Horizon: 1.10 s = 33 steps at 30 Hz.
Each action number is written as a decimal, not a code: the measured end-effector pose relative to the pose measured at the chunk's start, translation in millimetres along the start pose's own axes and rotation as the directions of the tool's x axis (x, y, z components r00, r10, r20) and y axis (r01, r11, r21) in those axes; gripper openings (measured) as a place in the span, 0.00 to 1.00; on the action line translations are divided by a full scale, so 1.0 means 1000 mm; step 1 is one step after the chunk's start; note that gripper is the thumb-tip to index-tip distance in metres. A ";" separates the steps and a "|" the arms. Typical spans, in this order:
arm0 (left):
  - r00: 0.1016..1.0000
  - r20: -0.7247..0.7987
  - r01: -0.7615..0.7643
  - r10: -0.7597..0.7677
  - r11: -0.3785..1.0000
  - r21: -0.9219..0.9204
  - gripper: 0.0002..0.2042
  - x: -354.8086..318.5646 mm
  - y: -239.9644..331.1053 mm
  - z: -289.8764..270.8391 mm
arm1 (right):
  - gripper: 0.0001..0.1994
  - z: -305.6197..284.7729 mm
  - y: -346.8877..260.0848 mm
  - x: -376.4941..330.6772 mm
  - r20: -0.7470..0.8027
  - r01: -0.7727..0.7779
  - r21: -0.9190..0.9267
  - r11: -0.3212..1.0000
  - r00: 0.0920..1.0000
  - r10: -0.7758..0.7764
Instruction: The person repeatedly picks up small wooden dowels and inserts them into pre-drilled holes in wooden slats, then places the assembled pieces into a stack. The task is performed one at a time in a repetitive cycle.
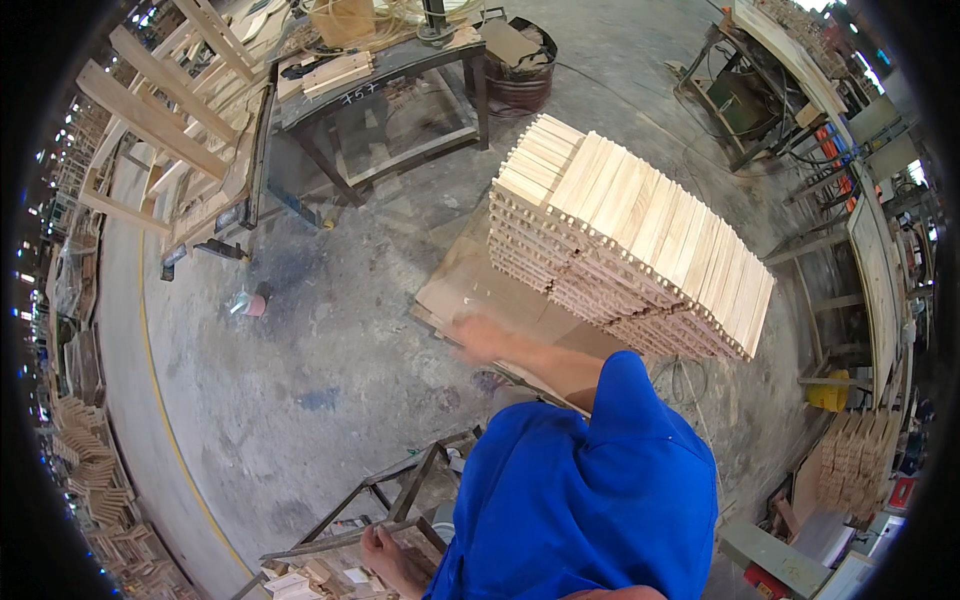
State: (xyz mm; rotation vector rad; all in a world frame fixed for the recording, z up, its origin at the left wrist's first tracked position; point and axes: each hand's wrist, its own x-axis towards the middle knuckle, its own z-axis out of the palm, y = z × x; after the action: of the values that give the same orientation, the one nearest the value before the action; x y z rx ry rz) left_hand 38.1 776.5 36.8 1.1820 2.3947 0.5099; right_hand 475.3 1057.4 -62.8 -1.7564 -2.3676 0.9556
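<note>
Item: stack of pale wooden slats [640,215], many layers high, set on a flat brown board [530,300] on the concrete floor [330,290]; top layer laid side by side, slat ends uneven along the edges. Right hand [482,338]: bare, motion-blurred, reached out over the near part of the board, apart from the stack; finger spread cannot be told, and no held piece is visible. Left hand [388,560]: bare, fingers bent, at the small counter [340,552] at lower left, beside loose wood pieces [300,583]; whether it grips one cannot be told. Attire: blue shirt [590,490]. Hazards, as judged: a sleeve or forearm brushing the stack could dislodge slats, as none shows a strap; the uneven ends could catch cloth or skin; a foot on the board's edge could tip or shift it and unsettle the layers; the left hand, pushing sideways, could sweep small pieces off the counter, their footing there looking loose and jumbled.
</note>
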 end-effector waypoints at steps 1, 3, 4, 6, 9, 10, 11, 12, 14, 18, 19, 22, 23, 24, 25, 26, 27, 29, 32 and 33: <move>1.000 0.004 -0.002 0.002 0.998 -0.065 0.18 -0.002 -0.004 0.001 | 0.23 0.022 -0.013 -0.006 0.132 0.043 0.056 0.997 0.990 -0.050; 0.999 0.027 0.029 -0.026 0.995 -0.098 0.18 -0.016 -0.020 -0.002 | 0.24 0.059 -0.042 -0.027 0.241 0.119 0.073 0.990 0.961 -0.133; 0.998 0.050 0.051 -0.048 0.997 -0.065 0.18 -0.022 -0.030 -0.006 | 0.24 0.071 -0.051 -0.038 0.260 0.109 0.097 0.989 0.957 -0.130; 0.997 0.053 0.064 -0.063 0.998 -0.021 0.18 -0.036 -0.042 -0.011 | 0.24 0.089 -0.066 -0.068 0.303 0.093 0.138 0.986 0.944 -0.131; 0.999 -0.046 0.008 -0.008 1.000 -0.007 0.17 -0.063 -0.071 -0.024 | 0.25 0.119 -0.077 -0.098 0.305 0.120 0.083 0.989 0.942 -0.140; 0.996 -0.084 0.020 -0.022 0.999 -0.032 0.17 -0.077 -0.088 -0.028 | 0.25 0.125 -0.084 -0.103 0.343 0.129 0.044 0.991 0.929 -0.137; 0.992 -0.119 0.030 -0.036 0.998 -0.058 0.17 -0.091 -0.104 -0.030 | 0.25 0.128 -0.093 -0.108 0.380 0.136 0.002 0.991 0.916 -0.126; 0.987 -0.153 0.036 -0.048 0.996 -0.081 0.17 -0.106 -0.117 -0.033 | 0.25 0.130 -0.104 -0.111 0.414 0.143 -0.038 0.989 0.903 -0.115; 0.983 -0.129 0.130 -0.131 0.991 -0.013 0.16 -0.131 -0.143 -0.042 | 0.25 0.132 -0.129 -0.112 0.467 0.178 -0.089 0.980 0.876 -0.117; 0.949 -0.209 0.231 -0.234 0.972 -0.042 0.16 -0.180 -0.176 -0.054 | 0.24 0.162 -0.179 -0.105 0.457 0.241 -0.051 0.969 0.869 -0.192; 0.937 -0.226 0.260 -0.265 0.964 -0.052 0.16 -0.190 -0.180 -0.056 | 0.24 0.171 -0.192 -0.104 0.435 0.275 -0.026 0.961 0.869 -0.236; 0.898 -0.219 0.358 -0.381 0.923 -0.140 0.16 -0.223 -0.196 -0.064 | 0.24 0.194 -0.235 -0.104 0.418 0.387 0.060 0.920 0.827 -0.375; 0.886 -0.248 0.376 -0.392 0.920 -0.114 0.17 -0.235 -0.199 -0.066 | 0.24 0.199 -0.248 -0.104 0.442 0.422 0.085 0.902 0.796 -0.414; 0.856 -0.254 0.426 -0.450 0.893 -0.146 0.17 -0.248 -0.202 -0.066 | 0.24 0.207 -0.263 -0.103 0.470 0.470 0.113 0.876 0.751 -0.463; 0.820 -0.260 0.477 -0.510 0.860 -0.181 0.17 -0.260 -0.204 -0.065 | 0.24 0.212 -0.273 -0.103 0.507 0.479 0.117 0.870 0.724 -0.467; 0.767 -0.278 0.532 -0.578 0.815 -0.228 0.17 -0.274 -0.204 -0.063 | 0.24 0.217 -0.282 -0.102 0.547 0.507 0.121 0.853 0.683 -0.484; 0.730 -0.296 0.573 -0.616 0.788 -0.225 0.18 -0.280 -0.198 -0.063 | 0.23 0.222 -0.293 -0.097 0.586 0.552 0.127 0.824 0.629 -0.511; 0.661 -0.292 0.624 -0.691 0.722 -0.298 0.18 -0.306 -0.194 -0.062 | 0.23 0.235 -0.304 -0.097 0.491 0.619 0.239 0.748 0.588 -0.643; 0.600 -0.355 0.644 -0.716 0.696 -0.316 0.18 -0.306 -0.178 -0.068 | 0.22 0.217 -0.339 -0.085 0.636 0.634 0.109 0.766 0.547 -0.544; 0.571 -0.366 0.668 -0.735 0.675 -0.313 0.19 -0.318 -0.173 -0.071 | 0.21 0.218 -0.336 -0.083 0.586 0.706 0.146 0.693 0.503 -0.635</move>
State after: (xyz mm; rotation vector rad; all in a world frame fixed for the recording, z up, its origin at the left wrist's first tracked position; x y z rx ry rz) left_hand 62.9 410.5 76.1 -0.0746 2.8871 0.7181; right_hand 135.6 830.5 -46.7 -0.3397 -3.1111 1.3525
